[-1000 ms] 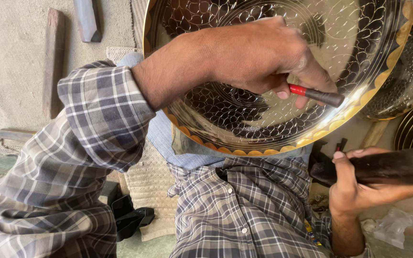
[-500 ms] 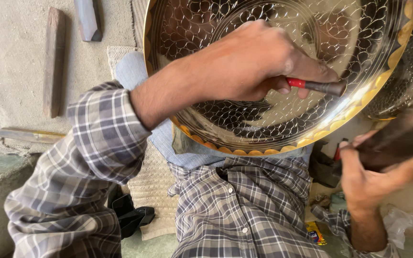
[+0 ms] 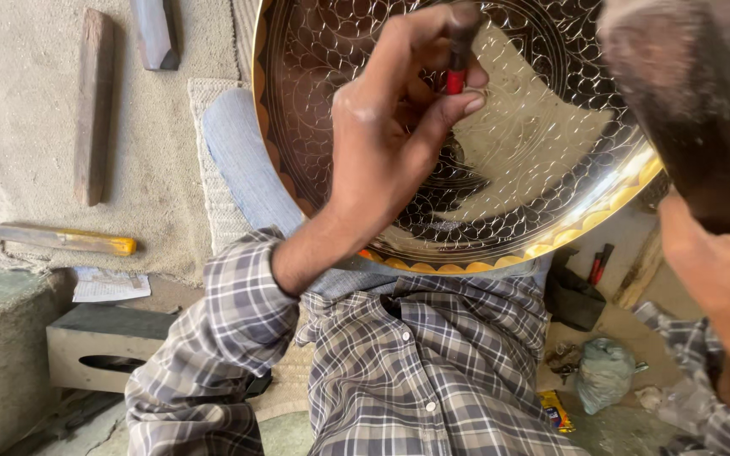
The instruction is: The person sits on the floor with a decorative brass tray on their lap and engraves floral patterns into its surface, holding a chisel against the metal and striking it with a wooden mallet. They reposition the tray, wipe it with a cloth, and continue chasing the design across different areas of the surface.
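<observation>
left hand [image 3: 399, 143] fingers pinch the chisel [image 3: 458, 59] upright on the tray [image 3: 551, 152] — right hand [image 3: 720, 253] grips mallet [image 3: 686, 101]

Grey plaid shirt [image 3: 416, 371], probably jeans [image 3: 242, 160]

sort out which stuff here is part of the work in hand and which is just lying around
In use:
- engraved metal tray on the lap
- red-banded punch in the left hand
- dark mallet raised in the right hand

Lying about:
- wooden bar on the mat
- yellow-tipped tool
- concrete block
- knotted plastic bag
- red-and-black tools by the tray
</observation>
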### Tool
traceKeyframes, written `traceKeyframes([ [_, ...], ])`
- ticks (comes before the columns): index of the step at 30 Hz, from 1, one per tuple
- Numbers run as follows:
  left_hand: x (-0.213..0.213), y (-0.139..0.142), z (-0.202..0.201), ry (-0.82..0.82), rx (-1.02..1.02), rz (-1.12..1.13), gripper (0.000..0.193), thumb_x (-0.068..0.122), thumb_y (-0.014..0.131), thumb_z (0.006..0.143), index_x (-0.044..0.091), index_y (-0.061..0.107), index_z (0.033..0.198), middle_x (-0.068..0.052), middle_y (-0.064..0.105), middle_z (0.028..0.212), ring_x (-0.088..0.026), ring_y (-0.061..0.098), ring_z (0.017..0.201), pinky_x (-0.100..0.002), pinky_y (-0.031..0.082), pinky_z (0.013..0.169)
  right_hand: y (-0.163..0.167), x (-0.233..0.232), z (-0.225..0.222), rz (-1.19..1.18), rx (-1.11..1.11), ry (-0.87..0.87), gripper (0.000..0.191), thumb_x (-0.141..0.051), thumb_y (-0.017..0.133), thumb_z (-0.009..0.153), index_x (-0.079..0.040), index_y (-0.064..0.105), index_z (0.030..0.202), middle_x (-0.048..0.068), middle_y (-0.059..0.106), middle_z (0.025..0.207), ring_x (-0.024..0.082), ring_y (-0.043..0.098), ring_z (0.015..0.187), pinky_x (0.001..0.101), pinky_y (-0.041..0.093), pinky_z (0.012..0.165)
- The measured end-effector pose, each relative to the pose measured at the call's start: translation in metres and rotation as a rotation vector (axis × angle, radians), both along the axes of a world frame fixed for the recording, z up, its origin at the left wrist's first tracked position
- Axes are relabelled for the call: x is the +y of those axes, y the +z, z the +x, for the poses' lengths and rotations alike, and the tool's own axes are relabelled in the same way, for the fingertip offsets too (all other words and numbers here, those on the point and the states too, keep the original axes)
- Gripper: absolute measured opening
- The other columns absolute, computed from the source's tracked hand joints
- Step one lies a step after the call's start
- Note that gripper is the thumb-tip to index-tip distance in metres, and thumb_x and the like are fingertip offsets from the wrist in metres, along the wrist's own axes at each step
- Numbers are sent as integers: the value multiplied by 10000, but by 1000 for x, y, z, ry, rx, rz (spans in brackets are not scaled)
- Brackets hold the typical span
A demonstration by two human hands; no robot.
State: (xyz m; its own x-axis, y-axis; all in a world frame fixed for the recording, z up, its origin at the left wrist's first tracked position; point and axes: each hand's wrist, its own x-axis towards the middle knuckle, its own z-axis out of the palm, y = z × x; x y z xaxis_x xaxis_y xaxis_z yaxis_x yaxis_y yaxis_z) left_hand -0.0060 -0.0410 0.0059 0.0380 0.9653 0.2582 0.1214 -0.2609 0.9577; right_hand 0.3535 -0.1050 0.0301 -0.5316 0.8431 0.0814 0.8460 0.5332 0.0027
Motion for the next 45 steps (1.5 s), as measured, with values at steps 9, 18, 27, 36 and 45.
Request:
traceKeyframes([
  [9, -6, 1, -1, 2, 46, 46, 469, 40, 803, 1026, 167, 508, 1369, -1, 768, 1111, -88, 823, 907, -219, 674, 745, -92, 61, 114, -387, 93, -276, 541, 55, 682, 1050, -20, 415, 1514, 223, 633, 1283, 240, 673, 861, 311, 571, 750],
  [18, 6, -10, -3, -130, 167, 209, 459, 61, 763, 1028, 191, 542, 1408, -12, 750, 1193, -121, 788, 1062, -248, 679, 881, -159, 43, 178, -457, 44, -378, 536, 41, 697, 1055, -53, 429, 1509, 209, 620, 1272, 247, 667, 886, 309, 565, 798],
  [27, 31, -1, -7, -450, 300, 297, 470, 47, 773, 998, 188, 643, 1428, 16, 750, 1292, -162, 788, 1102, -299, 673, 855, -66, -38, 80, -324, 334, -323, 532, 26, 712, 1060, -85, 442, 1504, 195, 608, 1260, 253, 660, 912, 307, 559, 845],
  [36, 66, -6, 8, -863, 375, 405, 478, 22, 766, 937, 167, 689, 1386, -8, 784, 1012, -98, 741, 813, -313, 594, 610, -31, -66, -54, -64, 733, -313, 874, 143, 693, 993, -70, 199, 1682, 161, 592, 1116, 226, 659, 893, 301, 563, 804],
  [45, 69, 4, 9, -928, 417, 573, 421, 287, 835, 867, 243, 729, 1272, 51, 773, 877, -163, 689, 767, -480, 512, 697, -57, -81, -53, 166, 500, -220, 1011, 155, 669, 999, -150, 41, 1730, 220, 610, 1129, 322, 695, 921, 386, 564, 765],
])
